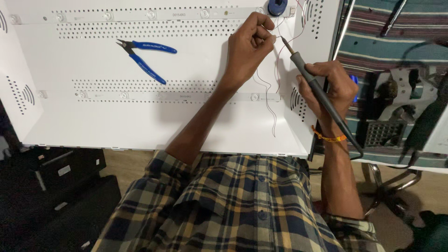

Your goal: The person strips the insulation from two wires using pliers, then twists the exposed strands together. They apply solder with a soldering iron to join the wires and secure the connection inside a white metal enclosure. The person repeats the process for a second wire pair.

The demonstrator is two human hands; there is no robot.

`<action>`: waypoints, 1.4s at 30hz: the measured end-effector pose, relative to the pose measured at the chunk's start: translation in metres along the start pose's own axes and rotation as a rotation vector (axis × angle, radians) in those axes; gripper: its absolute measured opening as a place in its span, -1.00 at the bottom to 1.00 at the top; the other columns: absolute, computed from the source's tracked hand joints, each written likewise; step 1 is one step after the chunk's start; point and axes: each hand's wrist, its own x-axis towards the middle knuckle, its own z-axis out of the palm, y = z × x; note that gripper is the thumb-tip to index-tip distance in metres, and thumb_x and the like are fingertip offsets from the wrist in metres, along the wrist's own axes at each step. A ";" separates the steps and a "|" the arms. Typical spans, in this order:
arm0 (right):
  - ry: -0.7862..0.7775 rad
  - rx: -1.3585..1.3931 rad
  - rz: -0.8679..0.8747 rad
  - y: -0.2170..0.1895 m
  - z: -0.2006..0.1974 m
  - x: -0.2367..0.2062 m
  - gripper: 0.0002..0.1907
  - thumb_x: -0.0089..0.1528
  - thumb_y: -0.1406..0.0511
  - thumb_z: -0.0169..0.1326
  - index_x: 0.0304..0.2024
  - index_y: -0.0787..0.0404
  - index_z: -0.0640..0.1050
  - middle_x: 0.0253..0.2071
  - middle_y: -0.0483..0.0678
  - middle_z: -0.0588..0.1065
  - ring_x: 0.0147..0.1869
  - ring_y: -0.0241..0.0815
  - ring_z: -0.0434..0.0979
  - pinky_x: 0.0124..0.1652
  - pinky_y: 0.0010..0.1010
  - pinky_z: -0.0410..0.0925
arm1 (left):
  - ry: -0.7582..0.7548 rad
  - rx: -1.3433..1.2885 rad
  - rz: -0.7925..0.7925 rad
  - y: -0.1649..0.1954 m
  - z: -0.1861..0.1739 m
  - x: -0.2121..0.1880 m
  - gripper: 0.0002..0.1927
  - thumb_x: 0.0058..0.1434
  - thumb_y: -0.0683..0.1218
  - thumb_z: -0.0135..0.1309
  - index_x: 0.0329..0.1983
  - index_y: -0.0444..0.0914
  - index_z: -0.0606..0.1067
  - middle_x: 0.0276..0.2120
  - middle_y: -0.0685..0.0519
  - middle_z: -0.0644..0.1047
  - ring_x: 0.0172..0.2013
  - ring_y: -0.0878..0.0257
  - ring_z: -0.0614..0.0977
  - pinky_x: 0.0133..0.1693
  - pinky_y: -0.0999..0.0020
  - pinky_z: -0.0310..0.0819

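My left hand [249, 44] is closed, pinching thin wires [269, 100] above a white perforated metal panel [140, 116]. My right hand [326, 88] grips a dark soldering iron [317, 91] like a pen. Its tip [283, 40] points up-left and sits just right of my left fingers, near the pinched wire end. A red wire and a white wire hang down from my left hand across the panel. Two LED strips [154, 15] run across the panel, one at the top, one through the middle.
Blue-handled cutters [144, 53] lie on the panel at upper left. A blue round spool [277, 6] sits at the top edge. A striped cloth [387, 46] and dark metal parts [396, 98] lie to the right. Black boxes [51, 172] stand at lower left.
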 end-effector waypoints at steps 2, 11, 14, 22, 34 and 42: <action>0.001 0.015 -0.003 0.001 0.001 0.000 -0.80 0.43 0.32 0.33 -0.10 0.32 0.59 -0.20 0.07 0.60 -0.20 -0.23 0.67 -0.30 -0.52 0.50 | -0.005 0.002 0.001 -0.001 0.000 0.000 -0.79 0.27 -0.28 0.19 -0.09 -0.25 0.45 -0.49 0.23 0.50 -0.45 0.53 0.42 -0.38 0.54 0.34; -0.006 -0.018 -0.039 0.009 0.002 -0.002 -0.79 0.41 0.30 0.34 -0.12 0.32 0.59 -0.21 0.07 0.60 -0.20 -0.23 0.65 -0.38 -0.56 0.42 | -0.008 0.018 0.007 -0.005 0.002 0.001 -0.78 0.26 -0.27 0.18 -0.08 -0.23 0.45 -0.49 0.23 0.53 -0.46 0.54 0.47 -0.39 0.54 0.38; -0.009 -0.059 -0.018 0.011 0.003 -0.002 -0.81 0.40 0.32 0.32 -0.15 0.32 0.59 -0.25 0.06 0.60 -0.25 -0.25 0.63 -0.36 -0.53 0.41 | -0.007 0.018 0.005 -0.005 0.002 0.001 -0.78 0.26 -0.27 0.19 -0.08 -0.23 0.45 -0.49 0.23 0.53 -0.46 0.53 0.46 -0.39 0.54 0.39; -0.020 -0.043 -0.031 0.007 0.001 -0.002 -0.81 0.41 0.32 0.34 -0.10 0.30 0.60 -0.19 0.06 0.61 -0.19 -0.22 0.65 -0.32 -0.53 0.47 | 0.009 0.008 -0.004 -0.002 0.002 0.001 -0.79 0.26 -0.26 0.19 -0.09 -0.24 0.45 -0.50 0.23 0.51 -0.46 0.53 0.45 -0.38 0.54 0.38; 0.010 -0.023 0.011 0.003 0.000 -0.003 -0.81 0.38 0.37 0.35 -0.08 0.33 0.58 -0.18 0.08 0.60 -0.16 -0.20 0.64 -0.32 -0.51 0.45 | 0.012 0.013 0.034 -0.006 0.004 0.001 -0.81 0.27 -0.27 0.18 -0.12 -0.21 0.46 -0.48 0.25 0.52 -0.44 0.56 0.50 -0.38 0.57 0.43; -0.017 -0.025 -0.033 0.003 0.000 -0.001 -0.81 0.39 0.37 0.35 -0.08 0.31 0.58 -0.13 0.08 0.60 -0.14 -0.20 0.67 -0.25 -0.49 0.50 | -0.003 0.011 -0.012 -0.004 0.003 -0.001 -0.83 0.26 -0.28 0.18 -0.15 -0.22 0.47 -0.49 0.24 0.47 -0.45 0.54 0.44 -0.38 0.55 0.37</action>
